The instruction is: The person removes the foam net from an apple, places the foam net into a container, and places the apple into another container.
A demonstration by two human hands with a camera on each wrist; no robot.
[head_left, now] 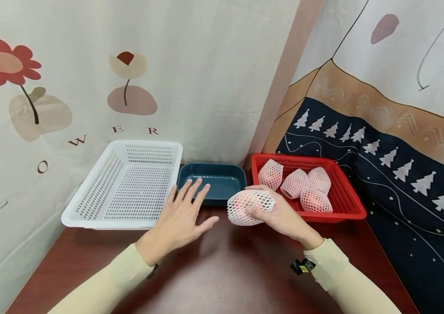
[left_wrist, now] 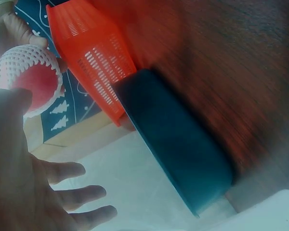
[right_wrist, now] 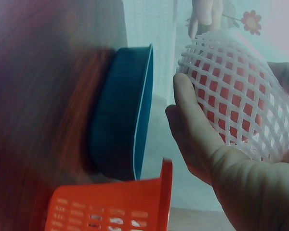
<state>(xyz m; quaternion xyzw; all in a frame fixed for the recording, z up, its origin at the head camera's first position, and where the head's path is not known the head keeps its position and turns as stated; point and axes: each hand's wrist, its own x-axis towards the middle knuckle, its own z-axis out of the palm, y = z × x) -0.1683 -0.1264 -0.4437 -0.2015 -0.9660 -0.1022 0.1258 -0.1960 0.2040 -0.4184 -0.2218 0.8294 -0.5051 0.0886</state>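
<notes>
My right hand (head_left: 278, 213) grips a round red fruit in a white foam net (head_left: 247, 206), thumb on the near side. It holds the fruit above the table, in front of the red basket (head_left: 345, 214). In the left wrist view the smooth red skin (left_wrist: 37, 86) shows through the net's open end. My left hand (head_left: 180, 220) has its fingers spread and holds nothing. Its fingertips appear over the near part of the dark teal dish (head_left: 222, 172) in the head view. Several more netted fruits (head_left: 315, 200) lie in the red basket.
A large white slatted basket (head_left: 88, 223) stands on the left, beside the teal dish. All three containers stand on a dark reddish wooden table (head_left: 222, 279). Printed cloth (head_left: 214, 87) hangs directly behind them, and a dark tree-patterned cloth (head_left: 398, 209) drapes along the right.
</notes>
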